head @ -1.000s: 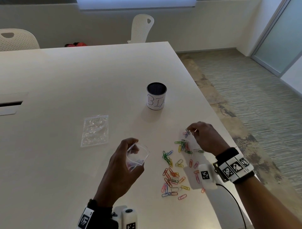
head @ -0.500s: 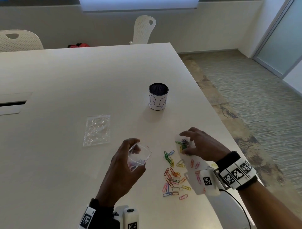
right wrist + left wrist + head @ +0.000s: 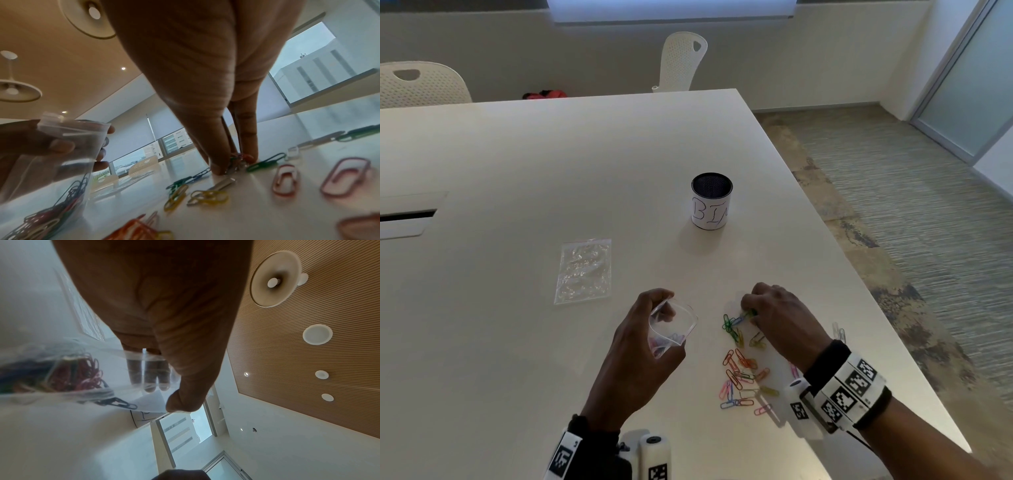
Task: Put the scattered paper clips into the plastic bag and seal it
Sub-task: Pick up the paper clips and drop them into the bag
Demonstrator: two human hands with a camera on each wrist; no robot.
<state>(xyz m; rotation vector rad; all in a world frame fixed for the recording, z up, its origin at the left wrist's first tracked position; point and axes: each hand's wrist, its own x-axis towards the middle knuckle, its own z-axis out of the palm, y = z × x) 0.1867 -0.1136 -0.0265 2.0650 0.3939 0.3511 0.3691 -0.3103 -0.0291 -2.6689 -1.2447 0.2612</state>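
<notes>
Scattered paper clips of many colours lie loose on the white counter, in a patch near the counter's right edge; a few clips lie just beside that edge, past the right wrist.

The right hand is down on the far end of the patch, its fingertips bunched together and touching the counter, pinching a small cluster of clips. A green clip lies just beside those fingertips, and red and yellow clips lie nearer the wrist camera.

The plastic bag is held off the counter in the left hand, to the left of the patch and apart from it. Fingers and thumb curl round the bag's upper part and hold its mouth open, facing upward. Coloured clips already rest in its bottom.

Further left, a second clear bag lies flat on the counter, well apart from both hands. A dark mesh cup with a white paper label stands upright beyond the patch, near the right edge. Bare counter extends between the flat bag, the cup and the hands, and far to the left and back. Two white chairs stand beyond the far edge; carpeted floor lies off the right edge.
</notes>
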